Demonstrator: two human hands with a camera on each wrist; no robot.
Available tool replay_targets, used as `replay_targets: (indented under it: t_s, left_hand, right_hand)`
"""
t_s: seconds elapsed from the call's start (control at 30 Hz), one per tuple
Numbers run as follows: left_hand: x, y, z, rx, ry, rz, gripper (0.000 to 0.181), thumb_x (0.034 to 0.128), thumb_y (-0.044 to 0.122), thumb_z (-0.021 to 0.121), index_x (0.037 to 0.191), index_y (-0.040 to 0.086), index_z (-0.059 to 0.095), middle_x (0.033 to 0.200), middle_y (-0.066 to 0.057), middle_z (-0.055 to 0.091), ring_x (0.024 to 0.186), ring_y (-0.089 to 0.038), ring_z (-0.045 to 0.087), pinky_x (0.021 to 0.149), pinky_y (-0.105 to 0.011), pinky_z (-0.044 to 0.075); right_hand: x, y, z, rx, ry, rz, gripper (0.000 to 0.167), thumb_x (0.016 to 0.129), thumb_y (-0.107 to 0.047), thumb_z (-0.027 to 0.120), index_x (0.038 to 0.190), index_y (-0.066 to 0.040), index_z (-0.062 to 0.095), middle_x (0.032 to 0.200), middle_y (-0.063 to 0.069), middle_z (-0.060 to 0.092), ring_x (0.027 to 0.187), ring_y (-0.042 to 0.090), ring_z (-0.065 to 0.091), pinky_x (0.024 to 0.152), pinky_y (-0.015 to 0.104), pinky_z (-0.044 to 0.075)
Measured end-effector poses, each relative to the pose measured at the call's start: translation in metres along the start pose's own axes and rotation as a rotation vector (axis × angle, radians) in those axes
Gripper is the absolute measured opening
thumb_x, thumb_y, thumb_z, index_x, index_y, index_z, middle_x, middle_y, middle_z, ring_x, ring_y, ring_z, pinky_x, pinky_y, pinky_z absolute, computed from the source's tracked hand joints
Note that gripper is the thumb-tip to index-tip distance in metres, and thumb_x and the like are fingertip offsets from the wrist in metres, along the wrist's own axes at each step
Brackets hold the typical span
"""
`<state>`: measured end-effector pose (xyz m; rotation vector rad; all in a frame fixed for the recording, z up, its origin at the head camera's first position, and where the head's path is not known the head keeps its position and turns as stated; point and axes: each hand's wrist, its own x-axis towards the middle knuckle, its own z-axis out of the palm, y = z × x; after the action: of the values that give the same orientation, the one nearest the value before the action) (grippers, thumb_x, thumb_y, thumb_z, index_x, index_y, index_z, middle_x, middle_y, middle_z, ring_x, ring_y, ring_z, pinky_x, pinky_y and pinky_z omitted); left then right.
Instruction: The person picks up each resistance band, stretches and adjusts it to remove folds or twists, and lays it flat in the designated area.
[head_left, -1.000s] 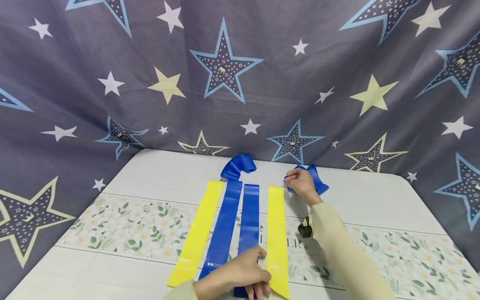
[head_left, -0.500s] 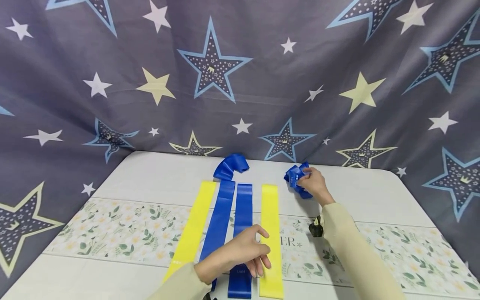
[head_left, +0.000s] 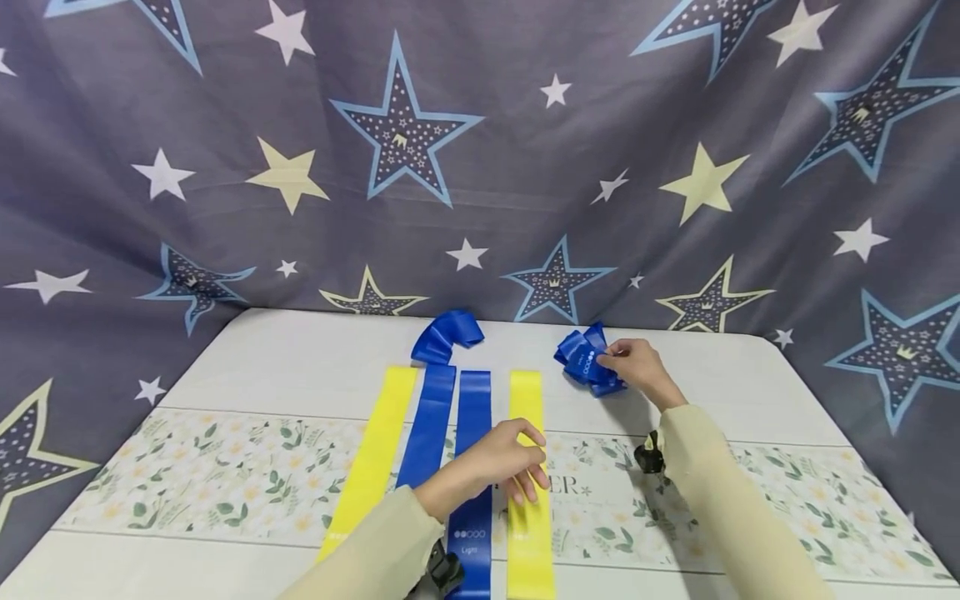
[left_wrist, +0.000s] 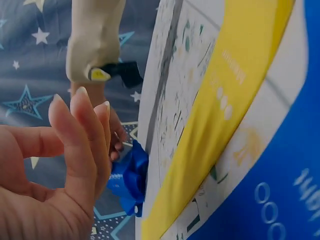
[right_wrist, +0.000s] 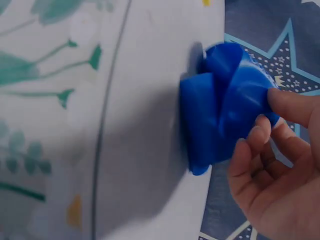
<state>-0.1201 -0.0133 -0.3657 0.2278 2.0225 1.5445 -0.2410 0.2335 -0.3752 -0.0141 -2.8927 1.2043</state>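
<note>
At the back of the table, my right hand (head_left: 640, 367) pinches the edge of a crumpled blue resistance band (head_left: 583, 360) between thumb and fingers. The right wrist view shows the bunched blue band (right_wrist: 225, 95) in loose folds. My left hand (head_left: 504, 462) hovers over the right yellow resistance band (head_left: 531, 533), its fingers loosely bent and nothing in them. Left of that lie a flat blue band (head_left: 471, 517) printed "Light", another blue band (head_left: 430, 417), and a second yellow band (head_left: 375, 437). A curled blue band (head_left: 450, 333) sits just behind them.
The table (head_left: 300, 358) has a white cover with a flowered strip across it. A dark star-patterned curtain (head_left: 480, 167) hangs along its back edge and sides. Small black devices are on both wrists.
My right hand has turned the crumpled blue band, so its printed face shows, and now holds it from the right. My left hand has lifted off the flat bands and moved forward.
</note>
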Motion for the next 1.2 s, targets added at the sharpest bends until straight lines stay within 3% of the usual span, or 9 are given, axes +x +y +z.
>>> replay_targets:
  t_s: [0.23, 0.5, 0.73, 0.93, 1.2]
  left_hand:
    - [0.02, 0.0, -0.002, 0.016, 0.03, -0.026, 0.016, 0.0934, 0.01, 0.05, 0.107, 0.003, 0.054, 0.074, -0.011, 0.069, 0.049, -0.016, 0.058, 0.044, -0.024, 0.044]
    - [0.04, 0.008, -0.002, 0.037, 0.065, -0.022, 0.02, 0.0947, 0.01, 0.05, 0.108, -0.001, 0.06, 0.079, -0.008, 0.067, 0.055, -0.016, 0.056, 0.047, -0.023, 0.043]
    - [0.059, 0.015, 0.006, -0.018, 0.144, 0.035, 0.028, 0.0927, 0.009, 0.054, 0.119, 0.002, 0.06, 0.088, -0.011, 0.069, 0.059, -0.015, 0.056, 0.05, -0.025, 0.044]
    - [0.074, 0.028, 0.012, -0.046, 0.225, 0.087, 0.038, 0.0929, 0.012, 0.055, 0.13, 0.007, 0.051, 0.085, -0.007, 0.07, 0.055, -0.01, 0.054, 0.05, -0.022, 0.043]
    - [0.078, 0.048, 0.007, -0.116, 0.281, 0.198, 0.039, 0.0943, 0.013, 0.055, 0.132, 0.007, 0.049, 0.082, -0.011, 0.07, 0.049, -0.009, 0.053, 0.046, -0.019, 0.04]
  right_hand:
    - [-0.005, -0.011, -0.014, 0.083, -0.063, 0.034, 0.028, 0.093, -0.019, 0.059, 0.103, 0.006, 0.065, 0.075, 0.001, 0.059, 0.064, 0.012, 0.051, 0.063, 0.029, 0.05]
    - [-0.01, -0.031, -0.032, 0.202, -0.126, 0.115, 0.035, 0.095, -0.023, 0.056, 0.113, 0.007, 0.061, 0.08, -0.001, 0.06, 0.064, 0.007, 0.055, 0.069, 0.028, 0.053]
    - [-0.016, -0.05, -0.039, 0.298, -0.115, 0.165, 0.04, 0.094, -0.029, 0.058, 0.114, 0.005, 0.058, 0.075, -0.003, 0.061, 0.061, 0.005, 0.059, 0.07, 0.025, 0.055]
    - [-0.023, -0.063, -0.041, 0.412, -0.112, 0.17, 0.044, 0.095, -0.028, 0.058, 0.12, 0.008, 0.054, 0.069, -0.009, 0.064, 0.06, 0.003, 0.064, 0.07, 0.023, 0.056]
    - [-0.032, -0.078, -0.046, 0.503, -0.151, 0.128, 0.045, 0.097, -0.019, 0.053, 0.13, 0.011, 0.048, 0.07, -0.012, 0.067, 0.064, 0.002, 0.068, 0.067, 0.018, 0.054]
